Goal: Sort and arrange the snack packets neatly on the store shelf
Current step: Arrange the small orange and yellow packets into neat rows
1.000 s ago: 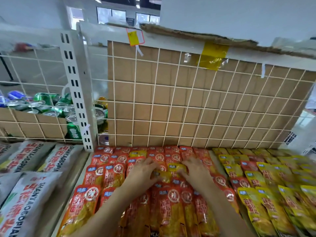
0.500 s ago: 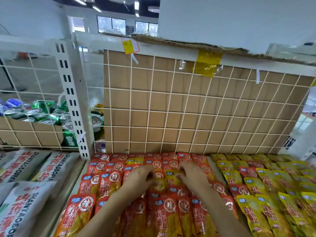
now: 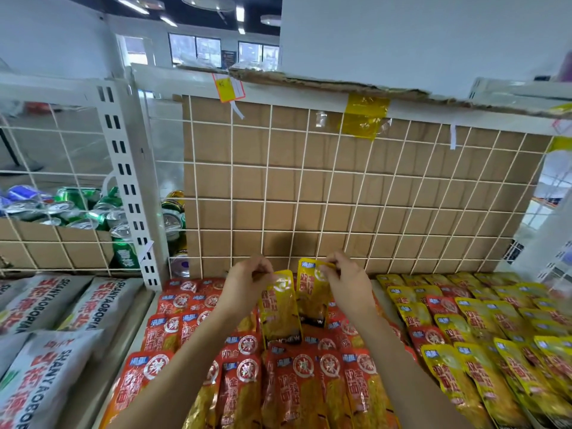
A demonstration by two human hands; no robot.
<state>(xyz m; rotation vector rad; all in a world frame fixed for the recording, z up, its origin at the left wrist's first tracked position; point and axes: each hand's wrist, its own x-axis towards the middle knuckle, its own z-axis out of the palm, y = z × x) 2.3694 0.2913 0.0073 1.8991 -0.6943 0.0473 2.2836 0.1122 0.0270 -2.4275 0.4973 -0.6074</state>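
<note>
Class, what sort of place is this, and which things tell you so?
Probably a shop: rows of red snack packets on a wire-backed shelf, drink cans behind it, and an orange tag above.

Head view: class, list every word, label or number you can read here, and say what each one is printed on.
"SHANYAOBOPIA": grey bags, left.
"辣", circled: red packets.
Yellow packets pinched by left hand and right hand, orange tag, green cans: print too blurred to read.
</note>
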